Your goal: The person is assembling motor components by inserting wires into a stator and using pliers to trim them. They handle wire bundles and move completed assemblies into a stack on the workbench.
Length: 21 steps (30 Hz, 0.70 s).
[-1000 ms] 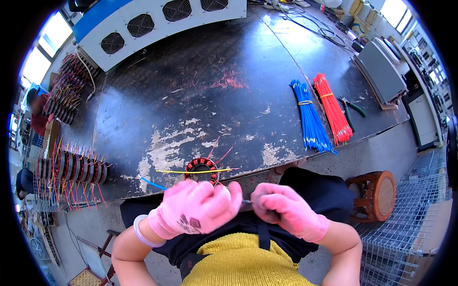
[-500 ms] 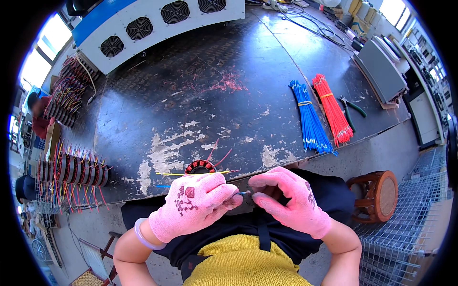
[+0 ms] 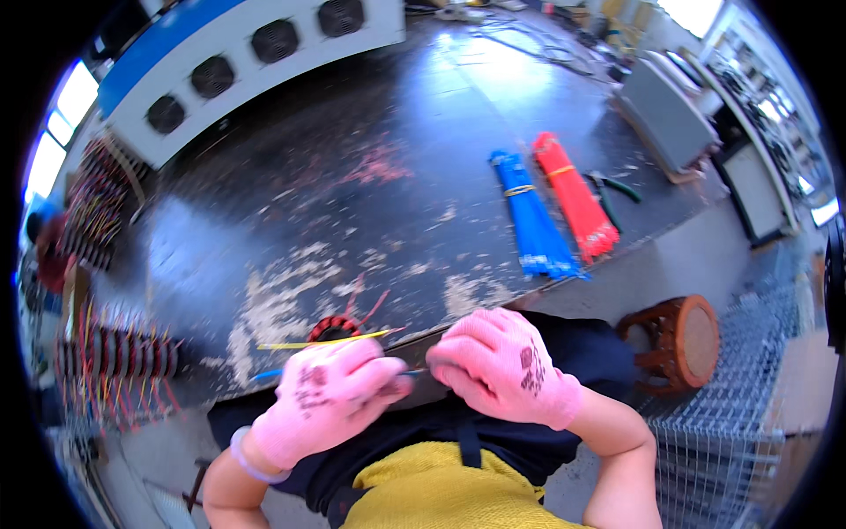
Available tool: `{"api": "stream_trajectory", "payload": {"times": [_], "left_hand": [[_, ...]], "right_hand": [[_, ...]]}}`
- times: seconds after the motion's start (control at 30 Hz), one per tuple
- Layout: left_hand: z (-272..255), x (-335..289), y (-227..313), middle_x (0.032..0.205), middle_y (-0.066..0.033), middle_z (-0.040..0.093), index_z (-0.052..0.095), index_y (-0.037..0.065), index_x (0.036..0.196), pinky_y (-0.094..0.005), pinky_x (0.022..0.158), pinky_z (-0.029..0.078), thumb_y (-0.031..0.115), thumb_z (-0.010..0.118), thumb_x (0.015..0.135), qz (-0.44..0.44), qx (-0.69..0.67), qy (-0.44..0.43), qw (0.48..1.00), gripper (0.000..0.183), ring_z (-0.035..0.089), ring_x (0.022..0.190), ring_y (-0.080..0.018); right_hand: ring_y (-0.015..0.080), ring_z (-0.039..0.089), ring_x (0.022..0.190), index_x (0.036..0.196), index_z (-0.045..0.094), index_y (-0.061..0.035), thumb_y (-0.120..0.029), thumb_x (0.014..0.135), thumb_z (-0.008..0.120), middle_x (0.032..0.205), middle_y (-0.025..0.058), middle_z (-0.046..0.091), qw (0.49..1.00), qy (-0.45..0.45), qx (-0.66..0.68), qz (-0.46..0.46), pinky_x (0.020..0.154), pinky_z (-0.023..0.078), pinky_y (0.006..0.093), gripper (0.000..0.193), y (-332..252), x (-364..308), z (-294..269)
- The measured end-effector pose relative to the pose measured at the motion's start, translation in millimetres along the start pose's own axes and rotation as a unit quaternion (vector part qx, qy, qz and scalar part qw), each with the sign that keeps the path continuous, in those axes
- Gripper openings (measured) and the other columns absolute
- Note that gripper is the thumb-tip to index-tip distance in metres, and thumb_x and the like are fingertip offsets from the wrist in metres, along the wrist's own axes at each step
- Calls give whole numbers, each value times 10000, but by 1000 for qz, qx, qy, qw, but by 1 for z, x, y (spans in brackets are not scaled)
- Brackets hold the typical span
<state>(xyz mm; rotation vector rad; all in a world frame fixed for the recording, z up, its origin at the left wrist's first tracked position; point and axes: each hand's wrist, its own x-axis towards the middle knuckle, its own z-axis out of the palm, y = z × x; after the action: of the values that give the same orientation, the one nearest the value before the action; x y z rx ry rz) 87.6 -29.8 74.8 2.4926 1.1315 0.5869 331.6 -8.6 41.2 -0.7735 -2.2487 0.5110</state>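
Observation:
My left hand (image 3: 326,392), in a pink knit glove, is closed on a blue wire (image 3: 267,376). One stretch of the wire sticks out left of the hand, and a short end shows by the fingertips. Just beyond that hand, at the table's near edge, sits a small round motor stator (image 3: 331,329) with red windings and reddish leads standing up. A yellow wire (image 3: 295,343) lies across in front of it. My right hand (image 3: 500,366), gloved alike, has its fingers curled together close to the blue wire's end; whatever they pinch is hidden.
Bundles of blue wires (image 3: 535,216) and red wires (image 3: 575,196) lie banded on the dark table (image 3: 414,229), beside green-handled pliers (image 3: 606,196). Rows of stators (image 3: 119,353) stand at left. A white-and-blue fan cabinet (image 3: 238,75) is behind, a wooden stool (image 3: 674,344) at right. Another person (image 3: 53,251) is far left.
My right hand's fingers have gone from apart to curled together, nearer the left hand. The whole view has shifted, with the table things moving left in it. My left hand still holds the blue wire.

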Motion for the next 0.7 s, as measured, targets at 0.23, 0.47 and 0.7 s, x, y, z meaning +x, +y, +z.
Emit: {"api": "stream_trajectory", "payload": {"times": [0.23,0.47,0.7], "left_hand": [[3,-9,-5,834,-82,628,709,81,1021,-360,627,533,48,740,821,-114,-29,42,992,205,676,710,-280],[5,16,4,903,-80,656,711,86,1099,-362,673,546,41,701,857,-169,-36,22,985,247,693,777,-277],[9,33,3,980,-93,671,674,22,1196,-342,754,553,111,614,1000,-215,-161,-28,963,224,682,874,-218]], "right_hand": [[379,651,1082,1191,631,15,-169,946,657,1167,216,666,889,276,-251,265,938,513,444,307,186,-57,-112],[406,94,1585,1651,188,-88,-878,764,552,1719,192,123,756,-140,-342,540,1267,97,554,1242,328,-73,-173],[358,506,1308,1411,543,-22,-658,838,668,1393,187,524,767,-79,-421,478,1074,442,479,865,337,-76,-171]]}}
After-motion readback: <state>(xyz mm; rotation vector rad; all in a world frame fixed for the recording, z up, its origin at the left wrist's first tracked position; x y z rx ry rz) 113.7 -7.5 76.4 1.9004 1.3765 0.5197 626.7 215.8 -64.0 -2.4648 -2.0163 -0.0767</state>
